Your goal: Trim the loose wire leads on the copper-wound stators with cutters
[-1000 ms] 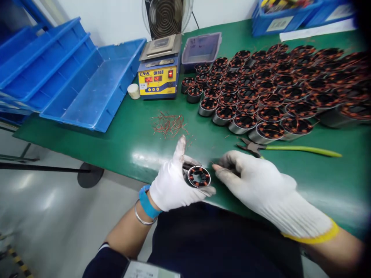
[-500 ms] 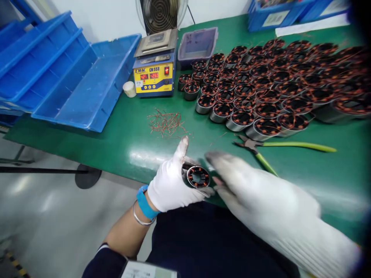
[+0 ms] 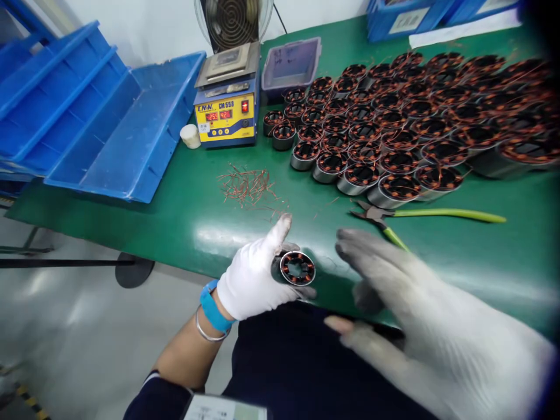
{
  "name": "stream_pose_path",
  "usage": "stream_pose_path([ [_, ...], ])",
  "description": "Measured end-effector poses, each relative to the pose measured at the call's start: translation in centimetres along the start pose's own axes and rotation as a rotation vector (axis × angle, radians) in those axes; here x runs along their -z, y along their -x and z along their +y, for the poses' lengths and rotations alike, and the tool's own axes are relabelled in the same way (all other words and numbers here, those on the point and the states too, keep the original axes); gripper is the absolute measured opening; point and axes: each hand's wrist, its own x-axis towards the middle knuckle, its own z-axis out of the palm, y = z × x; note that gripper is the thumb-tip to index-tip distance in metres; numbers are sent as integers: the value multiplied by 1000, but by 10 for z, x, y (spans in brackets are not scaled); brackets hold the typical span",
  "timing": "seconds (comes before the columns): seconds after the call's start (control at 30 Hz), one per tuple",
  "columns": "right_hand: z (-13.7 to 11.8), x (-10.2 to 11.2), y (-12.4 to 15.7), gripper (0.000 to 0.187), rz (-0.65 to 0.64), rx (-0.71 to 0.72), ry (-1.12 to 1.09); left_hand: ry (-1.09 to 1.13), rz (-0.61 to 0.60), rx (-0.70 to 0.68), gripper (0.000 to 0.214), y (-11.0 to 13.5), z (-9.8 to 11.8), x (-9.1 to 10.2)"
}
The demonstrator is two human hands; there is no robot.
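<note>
A motor stator [image 3: 286, 267], a metal ring with copper windings inside, rests in my gloved left hand [image 3: 256, 277], its open end facing me. The fingers curve round it while the thumb points up along its side. My right hand [image 3: 389, 303], also in a white glove with a bare thumb tip, is apart from the stator on the right. Its fingers are spread from the thumb and nothing shows between them. Just beyond that hand, pliers [image 3: 380, 217] with green handles lie on the green table [image 3: 188, 219].
Many similar stators [image 3: 359, 178] stand in rows at the right. Copper wire scraps [image 3: 247, 185] lie ahead of my left hand. Behind them are a yellow-blue CM 558 unit [image 3: 225, 119], a white roll [image 3: 189, 136] and a purple bin [image 3: 289, 67]. Blue trays [image 3: 100, 181] stand left.
My right hand has drawn back to the right, away from the stator, and its thumb and fingers have parted. My left hand still holds the stator. The view has shifted slightly.
</note>
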Motion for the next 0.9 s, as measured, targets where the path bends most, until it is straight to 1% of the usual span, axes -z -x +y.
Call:
stream_pose_path([
  [0.03, -2, -4, 0, 51, 28, -1, -22, -60, -11, -21, 108, 0, -1, 1],
  [0.07, -3, -10, 0, 49, 39, 8, -32, -131, -10, -39, 105, 0, -2, 2],
  [0.17, 0, -28, 0, 36, 27, 33, -73, -315, 22, -75, 95, 0, -3, 3],
  [0.23, 5, -34, -1, 32, -5, 51, -129, -360, 45, -104, 90, -1, -2, 2],
  [0.3, 8, -35, -3, 32, -1, 60, -154, -345, 70, -142, 88, -4, 2, 1],
  [0.33, 10, -34, -3, 32, 8, 63, -156, -312, 81, -153, 85, -5, 5, 1],
  [0.37, 11, -34, -4, 33, 20, 65, -152, -262, 87, -161, 76, -7, 9, 1],
  [0.47, 13, -31, -3, 32, 42, 91, -113, -103, 70, -174, 36, -13, 20, 0],
  [0.5, 15, -29, -2, 32, 40, 106, -84, -81, 57, -179, 26, -15, 23, 1],
  [0.53, 16, -27, -1, 31, 32, 120, -44, -79, 42, -182, 21, -16, 26, 1],
  [0.63, 19, -14, 2, 31, -17, 139, 111, -139, -11, -176, 17, -20, 31, 0],
  [0.7, 20, -4, 2, 30, -51, 150, 182, -183, -19, -171, 15, -22, 32, -2],
  [0.8, 19, 8, 2, 32, -53, 176, 207, -229, 20, -173, 15, -20, 30, -10],
  [0.9, 21, 11, 5, 32, -37, 178, 187, -251, 57, -181, 16, -17, 28, -16],
])
